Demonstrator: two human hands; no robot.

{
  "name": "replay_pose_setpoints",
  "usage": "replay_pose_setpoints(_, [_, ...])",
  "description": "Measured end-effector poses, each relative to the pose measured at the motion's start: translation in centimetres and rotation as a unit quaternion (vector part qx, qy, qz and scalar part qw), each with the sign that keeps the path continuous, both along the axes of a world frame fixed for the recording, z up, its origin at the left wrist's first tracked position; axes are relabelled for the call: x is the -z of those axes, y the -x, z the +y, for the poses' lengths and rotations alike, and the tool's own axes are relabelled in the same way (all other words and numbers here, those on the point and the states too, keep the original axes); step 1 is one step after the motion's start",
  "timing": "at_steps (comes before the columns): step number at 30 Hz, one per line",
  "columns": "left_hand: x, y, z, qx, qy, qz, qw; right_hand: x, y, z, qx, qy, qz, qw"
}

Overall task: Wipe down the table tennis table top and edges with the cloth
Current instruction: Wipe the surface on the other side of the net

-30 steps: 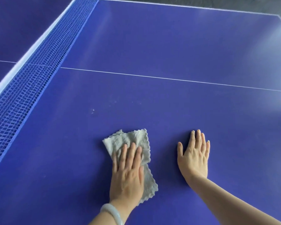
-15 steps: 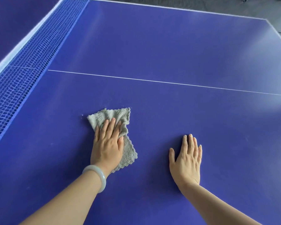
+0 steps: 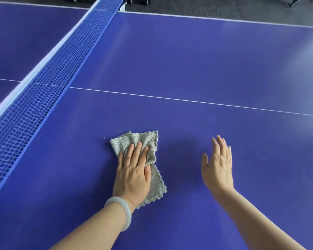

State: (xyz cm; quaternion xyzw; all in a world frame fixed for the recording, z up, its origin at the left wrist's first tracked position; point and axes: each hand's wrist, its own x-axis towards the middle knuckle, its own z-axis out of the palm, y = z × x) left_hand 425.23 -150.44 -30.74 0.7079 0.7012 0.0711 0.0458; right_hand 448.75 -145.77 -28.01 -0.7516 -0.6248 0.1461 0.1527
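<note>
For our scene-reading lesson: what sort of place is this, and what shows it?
Probably an indoor games or sports room: a blue table tennis table with white lines, its net, dark floor beyond.

The left hand point(image 3: 132, 175) presses flat on the cloth point(image 3: 136, 138), fingers straight and close together, wrist straight. The right hand point(image 3: 218, 166) is right of the cloth and apart from it, fingers straight, thumb out, slightly blurred.
</note>
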Motion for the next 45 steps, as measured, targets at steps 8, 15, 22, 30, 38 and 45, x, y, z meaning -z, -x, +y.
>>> replay_pose_setpoints(8, [-0.2,0.0,-0.5,0.031,0.012,0.015,0.999,2.2,5.0,6.1,0.046,0.023,-0.035,0.998])
replay_pose_setpoints(15, [0.2,-4.6,6.7,0.155,0.022,-0.006,0.988,3.1,4.6,6.8,0.038,0.029,-0.067,0.997])
replay_pose_setpoints(22, [0.1,4.6,17.0,-0.053,0.035,0.001,0.998,3.3,4.6,6.8,0.039,0.037,-0.097,0.994])
replay_pose_setpoints(30, [0.0,2.8,8.0,-0.040,0.003,0.021,0.999,3.2,4.9,6.9,0.043,0.033,-0.085,0.995])
replay_pose_setpoints(38, [0.4,-2.4,13.0,0.119,0.034,0.027,0.992,3.2,4.3,6.8,0.039,0.030,-0.076,0.996])
replay_pose_setpoints(45, [-0.1,10.5,8.4,-0.154,0.024,0.014,0.988,3.1,4.5,6.9,0.039,0.031,-0.082,0.995])
